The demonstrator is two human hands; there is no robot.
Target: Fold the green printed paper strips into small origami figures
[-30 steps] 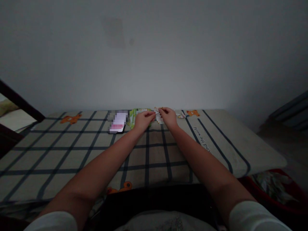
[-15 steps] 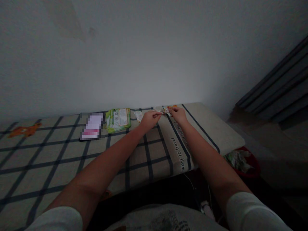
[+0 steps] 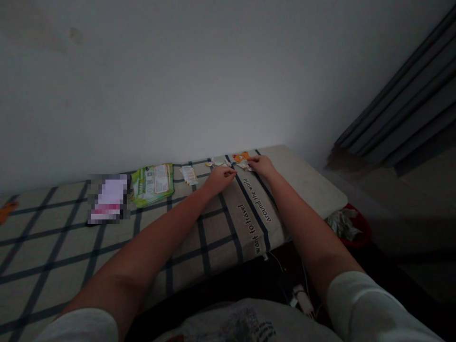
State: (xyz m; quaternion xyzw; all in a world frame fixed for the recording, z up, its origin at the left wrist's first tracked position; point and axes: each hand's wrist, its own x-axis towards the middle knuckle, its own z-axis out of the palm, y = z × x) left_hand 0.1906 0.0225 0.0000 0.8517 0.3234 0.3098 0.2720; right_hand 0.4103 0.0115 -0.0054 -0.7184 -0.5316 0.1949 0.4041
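Note:
My left hand (image 3: 220,179) is closed in a pinch just above the cloth; whether anything small is between its fingertips I cannot make out. To its right, my right hand (image 3: 262,166) pinches the edge of a small crumpled white wrapper (image 3: 243,165). More crumpled white scraps (image 3: 216,163) lie behind the left hand. Close behind the wrapper is a flat orange piece (image 3: 241,156). Left of my hands, several small white printed packets (image 3: 188,175) lie beside a green and white plastic package (image 3: 154,184).
A phone with a blurred screen (image 3: 109,197) lies further left, and another orange piece (image 3: 6,211) at the far left. A checked cloth (image 3: 199,223) covers the table against the wall. A red bin (image 3: 363,230) with plastic inside stands below the right edge. Cables and a power strip (image 3: 302,299) are underneath.
My hands have moved apart, the left drawing back slightly from the scraps. The orange piece and scraps between them show more plainly. The view has shifted to the right.

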